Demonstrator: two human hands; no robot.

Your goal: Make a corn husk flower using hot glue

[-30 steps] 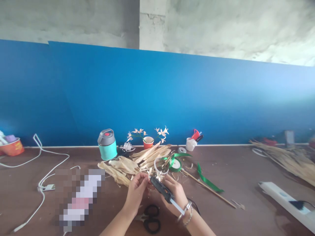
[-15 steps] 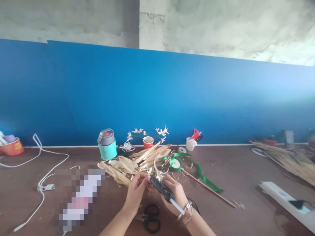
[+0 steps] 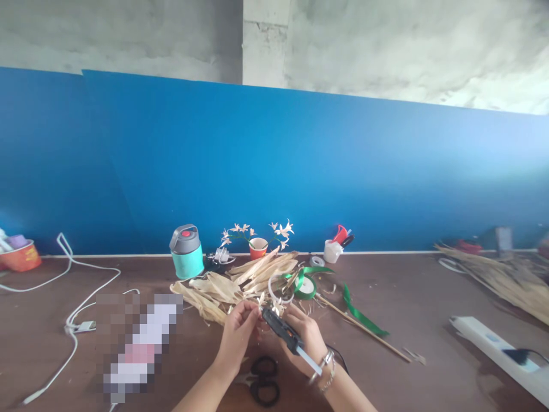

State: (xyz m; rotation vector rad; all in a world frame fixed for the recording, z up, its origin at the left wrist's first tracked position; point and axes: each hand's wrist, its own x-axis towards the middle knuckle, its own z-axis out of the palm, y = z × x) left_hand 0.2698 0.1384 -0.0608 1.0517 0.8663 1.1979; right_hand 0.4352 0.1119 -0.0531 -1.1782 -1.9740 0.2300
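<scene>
My right hand (image 3: pixel 305 332) is wrapped round a black glue gun (image 3: pixel 281 329), a whitish glue stick (image 3: pixel 309 361) jutting from its back end. The gun's nozzle points up and left to the fingertips of my left hand (image 3: pixel 241 327). Thumb and forefinger of that hand pinch a small pale flower (image 3: pixel 261 301), partly hidden by the fingers. Another pale flower (image 3: pixel 278 309) shows just behind the gun; what bears it is hidden. Beneath my wrists, black-handled scissors (image 3: pixel 263 380) lie on the brown table (image 3: pixel 377 377).
Dried corn husks (image 3: pixel 218 289) lie beyond my hands, beside a green ribbon spool (image 3: pixel 305 286) and a thin stick (image 3: pixel 364 329). Behind stand a teal flask (image 3: pixel 187 260), a paper cup (image 3: pixel 258 248) with flower sprays and a white pot (image 3: pixel 332 252). A power strip (image 3: pixel 500 355) is at right.
</scene>
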